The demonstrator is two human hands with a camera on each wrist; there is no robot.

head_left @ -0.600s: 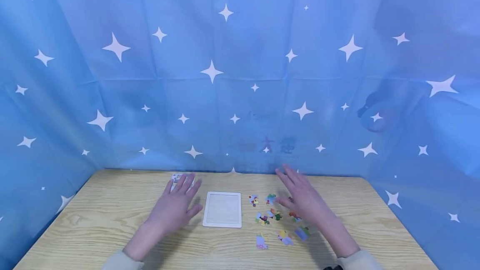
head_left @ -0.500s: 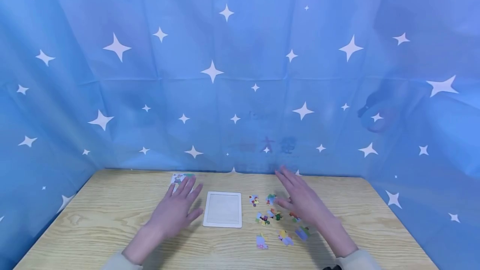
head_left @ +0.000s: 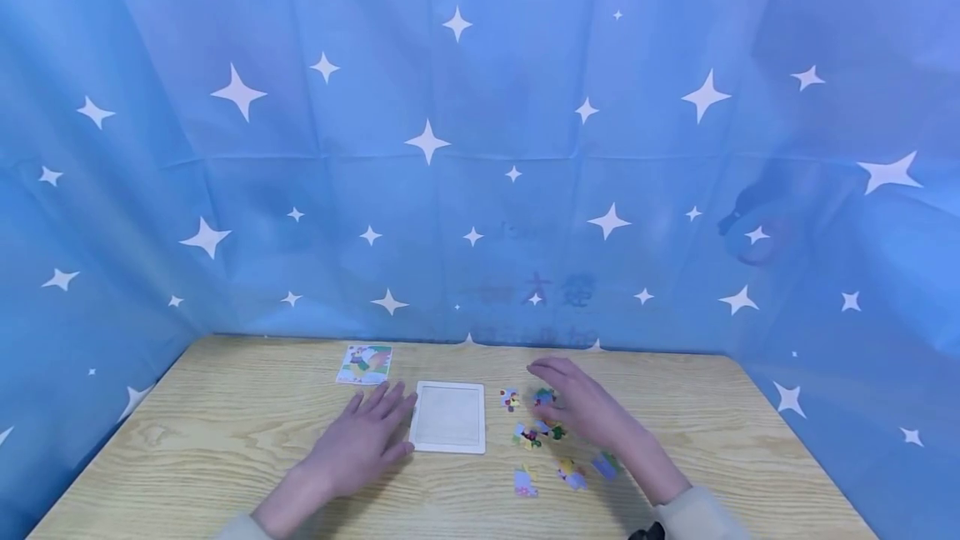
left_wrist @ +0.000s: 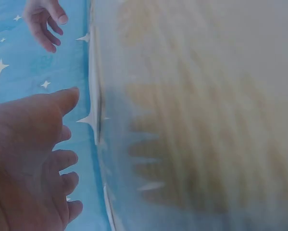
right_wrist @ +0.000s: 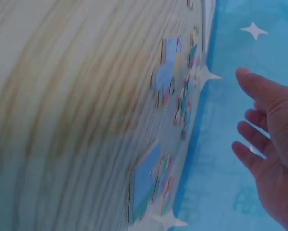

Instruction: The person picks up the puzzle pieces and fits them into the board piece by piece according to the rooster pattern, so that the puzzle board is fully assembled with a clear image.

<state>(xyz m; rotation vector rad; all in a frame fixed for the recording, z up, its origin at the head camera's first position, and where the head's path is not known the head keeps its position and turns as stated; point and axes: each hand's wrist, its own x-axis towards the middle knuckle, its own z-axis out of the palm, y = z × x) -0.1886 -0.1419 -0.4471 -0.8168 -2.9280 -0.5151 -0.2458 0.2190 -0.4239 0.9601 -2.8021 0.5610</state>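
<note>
A white square frame tray [head_left: 447, 449] lies flat at mid-table, nothing in it. My left hand [head_left: 356, 444] is by its left edge, fingers spread and relaxed; whether they touch the tray I cannot tell. Right of the tray lie several colourful jigsaw pieces [head_left: 525, 483]. Over the far ones hovers my right hand [head_left: 585, 407], partly hiding some of them. In the right wrist view, that hand [right_wrist: 276, 139] has loosely bent fingers and nothing in its grasp, with a blue jigsaw piece [right_wrist: 146, 178] lying below on the wood.
A small picture card [head_left: 364, 364] lies behind my left hand, near the back of the wooden table [head_left: 187, 448]. A blue curtain [head_left: 480, 107] with white stars hangs along the table's back and sides.
My left hand has come nearer and slightly right, uncovering the picture card and reaching the tray's left edge. My right hand has shifted left and lower over the jigsaw pieces, its fingers more bent.
</note>
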